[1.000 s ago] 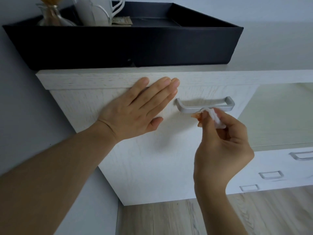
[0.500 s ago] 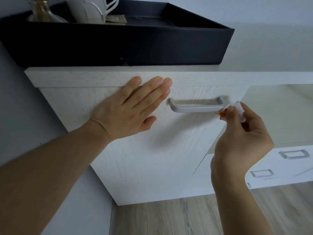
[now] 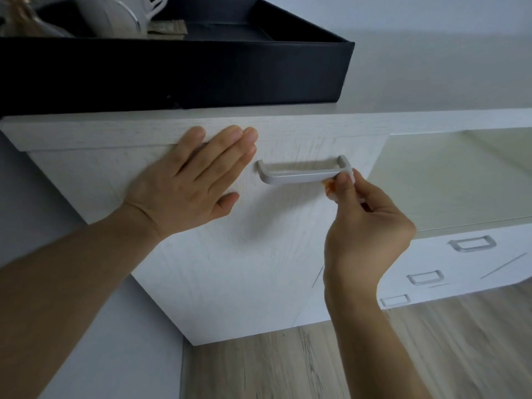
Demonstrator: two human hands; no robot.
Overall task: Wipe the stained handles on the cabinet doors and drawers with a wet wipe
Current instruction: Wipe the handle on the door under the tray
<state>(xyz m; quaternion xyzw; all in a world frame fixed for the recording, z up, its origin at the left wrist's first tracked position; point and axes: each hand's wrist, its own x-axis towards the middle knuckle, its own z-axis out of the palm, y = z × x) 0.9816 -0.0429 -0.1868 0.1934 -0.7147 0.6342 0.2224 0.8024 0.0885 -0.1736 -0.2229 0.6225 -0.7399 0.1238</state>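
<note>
Nearest: two bare forearms come up from the bottom edge, w/ wood-look floor (image 3: 288, 367) below them.

Right hand (image 3: 365, 226) is raised at the right end of the handle (image 3: 302, 175), fingers curled, thumb and fingertips pinching a small white wipe (image 3: 349, 175). The wipe is pressed against the handle's right end; most of it is hidden by the fingers. An orange-ish smudge shows by the thumb tip, can't tell if it's on the wipe or the skin.

Left hand (image 3: 190, 182) lies flat on the cabinet door (image 3: 230, 254), fingers straight and together, holding nothing. Fingertips reach up onto the edge of the cabinet top (image 3: 316, 122), just left of the handle's left end, not touching the handle.

The handle is a grey metal bar, horizontal, in the upper part of the white door.

Further right & back: a lower white unit w/ three drawer handles (image 3: 472, 243) stepping away, and a pale green panel (image 3: 446, 174) above them.

Farthest, on top of the cabinet: a black tray (image 3: 201, 70), w/ a white jug (image 3: 115, 15) and a glass item at the far left, partly cut off. Grey wall (image 3: 431, 53) behind.
</note>
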